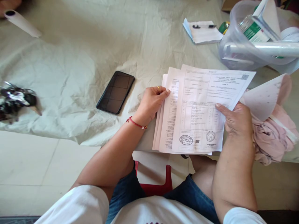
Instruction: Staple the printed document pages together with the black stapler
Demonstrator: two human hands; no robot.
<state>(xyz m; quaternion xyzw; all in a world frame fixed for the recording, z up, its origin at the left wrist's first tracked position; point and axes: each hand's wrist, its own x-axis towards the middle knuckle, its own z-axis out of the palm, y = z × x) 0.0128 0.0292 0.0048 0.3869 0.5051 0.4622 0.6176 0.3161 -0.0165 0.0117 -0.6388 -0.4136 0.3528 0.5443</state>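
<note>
Several printed paper sheets (198, 115) are spread in a loose fan over the near edge of the table, the top one marked "Original" with round and oval stamps. My left hand (153, 98) pinches the left side of the sheets between thumb and fingers. On the right side my right hand (237, 116) grips them, thumb on top and fingers hidden underneath. A black phone (116, 92) lies to the left of my left hand. Beside my right hand is a bunched pink cloth (271, 137) with a curved pale sheet (263, 96) against it.
A clear plastic basket (233, 59) holding a bottle and rolls stands at the back right. Near it lie a notepad (204, 34) and a pen. A white roll (23, 24) and a dark bundle (17, 101) are on the left. Wrinkled covering (70, 68) spans the table.
</note>
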